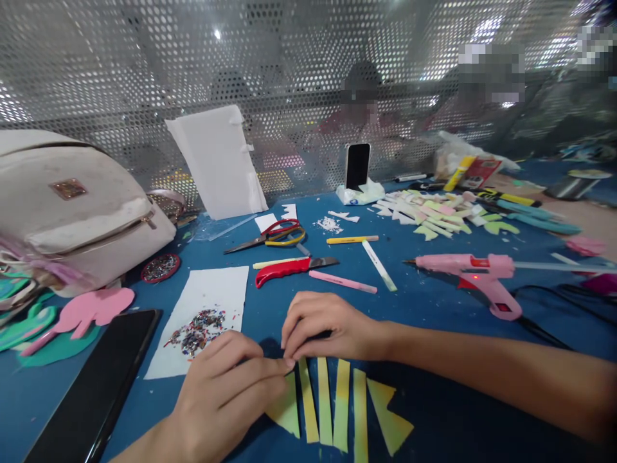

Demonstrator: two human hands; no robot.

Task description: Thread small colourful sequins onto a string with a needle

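My left hand [224, 392] and my right hand [332, 326] meet at the fingertips, above the left end of a row of yellow-green strips. Both hands have their fingers pinched together; what lies between the fingertips is too small or hidden to make out. The left fingers partly cover a yellow-green piece [288, 408]. Beside it several narrow strips [324, 402] lie side by side, their upper ends near my right hand. A notched yellow-green piece [389, 418] lies at the right end. White paper with glittery bits [200, 331] is just behind my left hand.
A pink glue gun [482, 276] lies right, its cord trailing. Red-handled knife [284, 270], scissors [270, 236] and markers [343, 281] lie ahead. A black phone [96, 392] and backpack [77, 206] are left. Cut scraps [434, 215] are piled before the perforated screen [289, 83]; people show behind it.
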